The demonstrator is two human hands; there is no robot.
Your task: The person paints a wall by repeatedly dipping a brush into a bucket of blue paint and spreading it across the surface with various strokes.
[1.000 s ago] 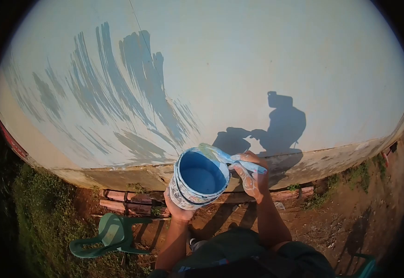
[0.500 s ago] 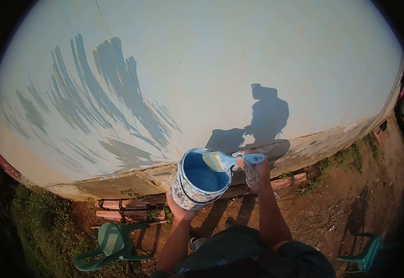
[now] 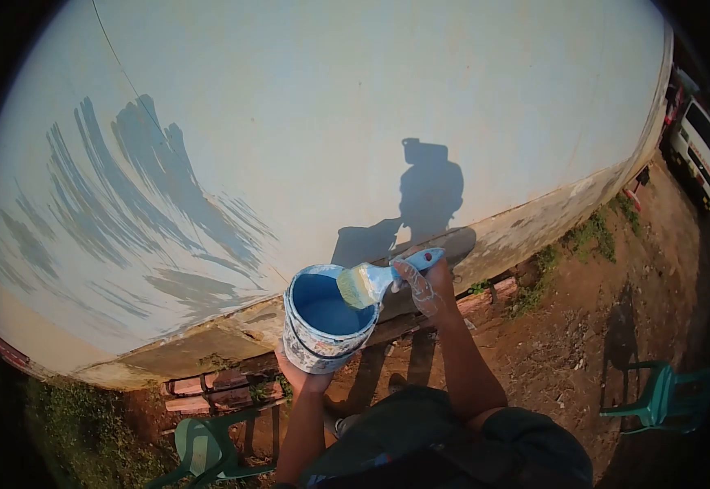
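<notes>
My left hand [image 3: 304,376] grips a paint-spattered bucket [image 3: 316,346] from below and the side, with part of the fingers hidden behind it. Blue paint [image 3: 326,306] shows inside. In my right hand [image 3: 426,287], which has paint smears on it, is a wide paintbrush [image 3: 371,283] held by its blue handle. Its pale bristles hang over the bucket's right rim, above the paint. Both hands are in front of a pale wall [image 3: 314,138] with streaky grey-blue brush strokes [image 3: 159,175] on its left part.
Stacked reddish roof tiles or bricks [image 3: 216,391] lie at the wall's foot. A green plastic chair [image 3: 206,447] stands at lower left, another green chair [image 3: 656,397] at right. A white vehicle [image 3: 701,143] is parked at far right on the bare soil. My shadow falls on the wall.
The view has turned right, so the wall strokes, bucket and hands sit further left. The brush has tipped, showing more of its bristles. The white vehicle shows more fully.
</notes>
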